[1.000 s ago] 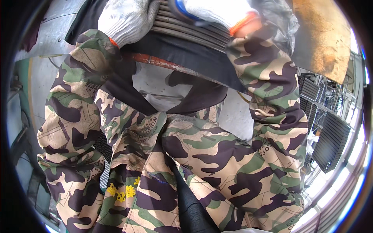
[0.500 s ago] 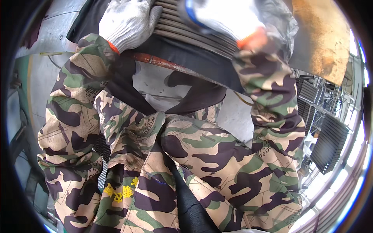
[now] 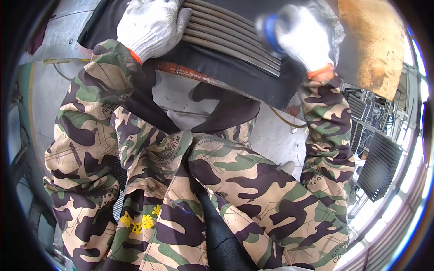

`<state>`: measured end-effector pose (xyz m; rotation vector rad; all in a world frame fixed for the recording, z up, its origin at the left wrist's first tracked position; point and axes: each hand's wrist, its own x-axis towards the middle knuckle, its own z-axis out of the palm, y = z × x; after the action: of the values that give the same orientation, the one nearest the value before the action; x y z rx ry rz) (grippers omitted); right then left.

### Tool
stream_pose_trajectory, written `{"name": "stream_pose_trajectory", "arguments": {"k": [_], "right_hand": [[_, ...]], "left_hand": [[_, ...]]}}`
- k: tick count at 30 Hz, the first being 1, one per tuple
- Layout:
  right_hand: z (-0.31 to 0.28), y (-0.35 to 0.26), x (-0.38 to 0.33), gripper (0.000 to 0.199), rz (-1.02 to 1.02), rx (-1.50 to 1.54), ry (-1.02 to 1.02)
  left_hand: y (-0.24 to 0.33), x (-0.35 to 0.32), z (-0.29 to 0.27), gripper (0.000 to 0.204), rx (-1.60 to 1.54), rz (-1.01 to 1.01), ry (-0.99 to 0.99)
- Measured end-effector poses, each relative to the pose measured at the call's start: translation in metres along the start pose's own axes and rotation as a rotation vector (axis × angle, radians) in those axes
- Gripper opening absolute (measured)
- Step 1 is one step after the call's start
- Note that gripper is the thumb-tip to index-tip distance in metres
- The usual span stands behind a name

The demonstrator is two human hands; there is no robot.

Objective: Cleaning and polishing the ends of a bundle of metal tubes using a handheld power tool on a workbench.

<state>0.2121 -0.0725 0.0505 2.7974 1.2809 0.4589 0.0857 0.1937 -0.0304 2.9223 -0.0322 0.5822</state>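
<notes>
1. Head view: rods (image 3: 233, 36) lay by the near edge of the table (image 3: 266, 86).
2. My left hand (image 3: 151, 28) touched them; its grip I couldn't tell.
3. My right hand (image 3: 308, 38) clamped a blurred blue thing (image 3: 271, 34).

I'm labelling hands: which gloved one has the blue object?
The right hand, gripping the blue object; the left hand is on the grey rods instead.

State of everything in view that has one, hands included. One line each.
Left hand: gloved, over the rods' left end; fingertip grip hidden
Right hand: gloved, blurred, closed around the blue-rimmed object
Blue-rimmed object: held, blurred
Metal rods: lying side by side
Black cover: spread under the rods
Red table edge: worn
Clear plastic: crumpled
Brown sheet: stained
</notes>
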Motion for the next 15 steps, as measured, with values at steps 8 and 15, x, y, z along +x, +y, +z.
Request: {"name": "stream_pose_trajectory", "arguments": {"k": [8, 15], "right_hand": [[0.011, -0.064, 0.051, 0.017, -0.187, 0.074, 0.118], [-0.002, -0.016, 0.017, 0.018, -0.066, 0.024, -0.02]], "left_hand": [[0.002, 0.009, 0.01, 0.057, 0.002, -0.013, -0.077], [-0.003, 0.003, 0.004, 0.057, 0.017, -0.018, 0.02]]}}
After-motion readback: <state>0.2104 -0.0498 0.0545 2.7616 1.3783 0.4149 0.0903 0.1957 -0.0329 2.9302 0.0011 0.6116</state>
